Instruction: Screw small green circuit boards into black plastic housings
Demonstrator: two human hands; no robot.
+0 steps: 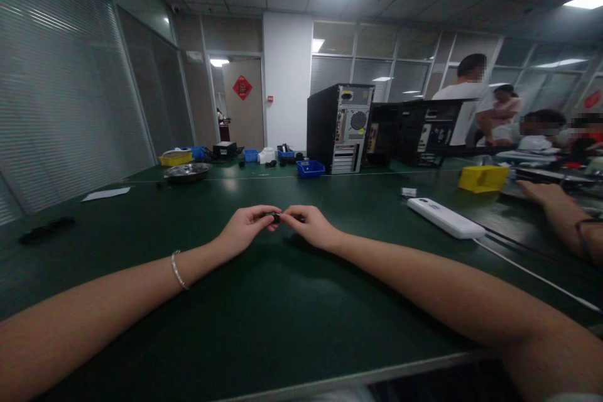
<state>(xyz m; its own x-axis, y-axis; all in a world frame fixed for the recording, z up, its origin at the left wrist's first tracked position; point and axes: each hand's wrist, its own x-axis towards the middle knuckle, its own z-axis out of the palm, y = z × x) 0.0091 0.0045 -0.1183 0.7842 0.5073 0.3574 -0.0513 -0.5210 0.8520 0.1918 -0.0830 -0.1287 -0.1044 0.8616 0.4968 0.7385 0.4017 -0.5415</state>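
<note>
Above the green table (264, 320), my left hand (245, 226) is closed on a small dark part (275, 217), pinched between thumb and fingers. Its details are too small to make out. My right hand (308, 225) is closed too, its fingertips meeting the small dark part from the right side. A dark bit also shows at the right hand's curled fingers, mostly hidden. The two hands nearly touch at the fingertips. A silvery bracelet circles the left wrist.
A white power strip (445, 218) with cables and a yellow bin (483, 179) lie right. Computer cases (346, 129), a blue bin (310, 168) and a metal bowl (187, 172) stand further back. Another person's hand (541, 193) reaches in at right. Dark objects (47, 230) lie left.
</note>
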